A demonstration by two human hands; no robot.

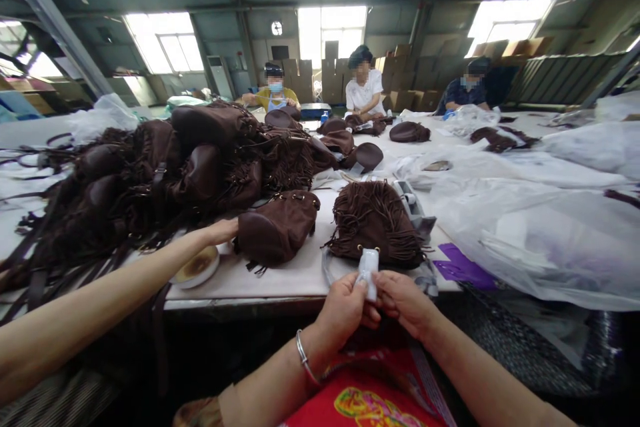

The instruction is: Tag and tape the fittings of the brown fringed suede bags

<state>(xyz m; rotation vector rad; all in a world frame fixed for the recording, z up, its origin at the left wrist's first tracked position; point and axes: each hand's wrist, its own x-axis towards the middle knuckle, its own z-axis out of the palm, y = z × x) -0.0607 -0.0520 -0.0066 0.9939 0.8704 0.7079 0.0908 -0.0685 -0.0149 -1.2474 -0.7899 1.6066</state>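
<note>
My left hand (343, 310) and my right hand (404, 301) meet over the table's front edge. Both are closed on a small white wrapped strip (369, 270), pinched between thumbs and fingers; what it wraps, if anything, is hidden. The strip's top end overlaps the lower edge of a dark brown fringed bag (377, 217), near its brass eyelets. Whether the strip is attached to that bag I cannot tell. Grey plastic lies beneath and behind the bag. To the left, a co-worker's hand (223, 231) touches a second brown bag (280, 227).
A large pile of brown bags (200, 160) covers the left of the table. A round dish (197, 268) sits by the co-worker's arm. Clear plastic sheeting (540, 233) and a purple piece (463, 267) lie at right. Several people work across the table.
</note>
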